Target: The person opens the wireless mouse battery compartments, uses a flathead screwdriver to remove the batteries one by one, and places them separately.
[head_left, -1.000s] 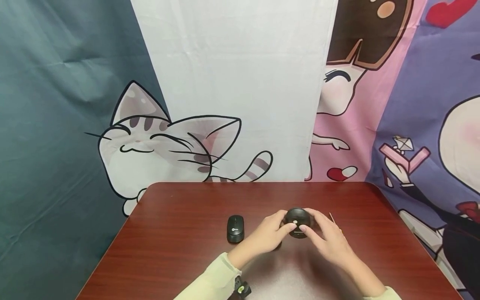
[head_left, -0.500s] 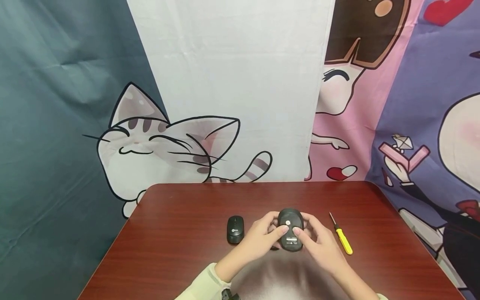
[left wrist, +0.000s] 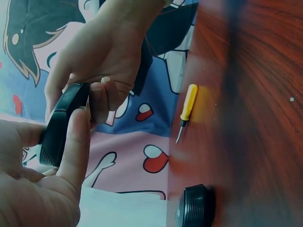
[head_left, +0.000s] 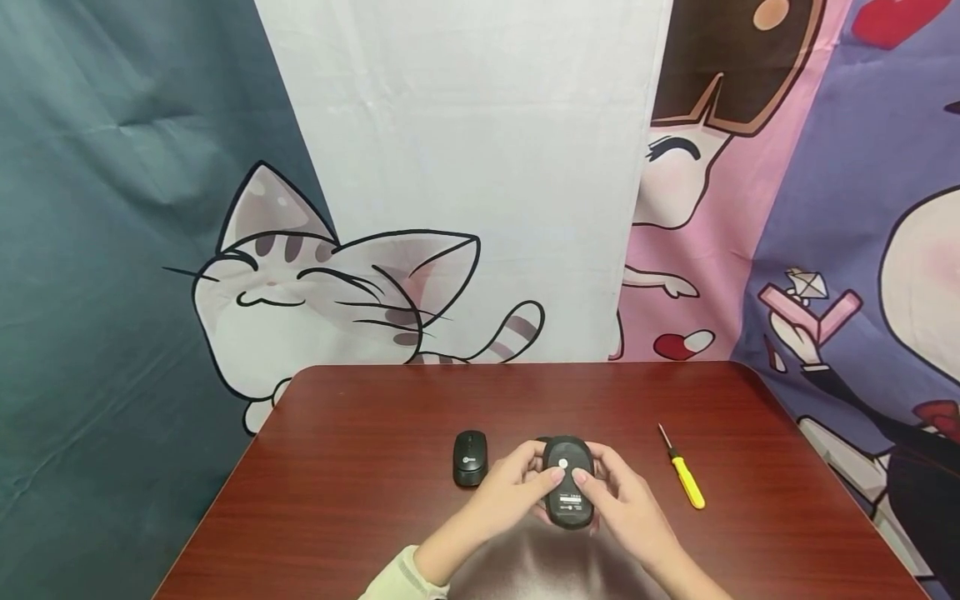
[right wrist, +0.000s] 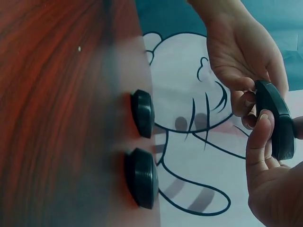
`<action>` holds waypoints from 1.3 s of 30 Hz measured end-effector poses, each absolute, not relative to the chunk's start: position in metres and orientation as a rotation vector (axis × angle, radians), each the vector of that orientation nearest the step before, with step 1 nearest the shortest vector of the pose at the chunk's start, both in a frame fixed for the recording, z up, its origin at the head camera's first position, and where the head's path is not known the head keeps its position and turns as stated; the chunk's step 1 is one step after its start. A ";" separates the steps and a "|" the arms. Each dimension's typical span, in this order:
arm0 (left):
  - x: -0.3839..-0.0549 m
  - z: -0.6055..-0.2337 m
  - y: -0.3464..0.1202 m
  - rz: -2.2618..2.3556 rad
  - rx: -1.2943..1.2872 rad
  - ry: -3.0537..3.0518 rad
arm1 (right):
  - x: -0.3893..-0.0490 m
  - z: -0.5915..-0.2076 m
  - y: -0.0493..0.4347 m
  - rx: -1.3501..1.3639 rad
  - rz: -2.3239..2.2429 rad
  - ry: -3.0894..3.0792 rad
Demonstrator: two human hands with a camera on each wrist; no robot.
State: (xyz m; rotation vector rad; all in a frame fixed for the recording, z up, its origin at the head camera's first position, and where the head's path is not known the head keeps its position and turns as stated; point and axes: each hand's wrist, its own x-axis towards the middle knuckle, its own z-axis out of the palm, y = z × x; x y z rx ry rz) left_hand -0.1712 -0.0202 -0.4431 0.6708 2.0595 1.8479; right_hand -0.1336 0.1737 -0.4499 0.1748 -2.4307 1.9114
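A curtain (head_left: 465, 108) hangs behind the desk (head_left: 337, 533), above which the left hand (head_left: 510, 492) and right hand (head_left: 624, 502) grip a labelled mouse (head_left: 568, 493), hiding most of a second mouse (right wrist: 143, 178) from the head view. A third mouse (head_left: 470, 458) sits left, a screwdriver (head_left: 686, 477) right.

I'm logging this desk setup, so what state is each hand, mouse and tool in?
Held mouse: off the table, underside facing the head camera.
Left hand: grips held mouse.
Right hand: grips it too.
Left mouse: resting right side up.
Third mouse: resting, mostly hidden in head view.
Screwdriver: lying down, tip toward the far edge.
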 end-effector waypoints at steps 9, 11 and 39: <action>-0.168 -0.445 -0.024 1.825 0.593 2.038 | -0.128 -0.456 0.167 0.163 2.040 -2.381; -0.168 -0.445 -0.024 1.818 0.573 2.047 | -0.127 -0.456 0.166 0.180 2.040 -2.386; -0.165 -0.446 -0.020 1.577 0.494 2.519 | -0.123 -0.457 0.151 0.024 1.975 -2.403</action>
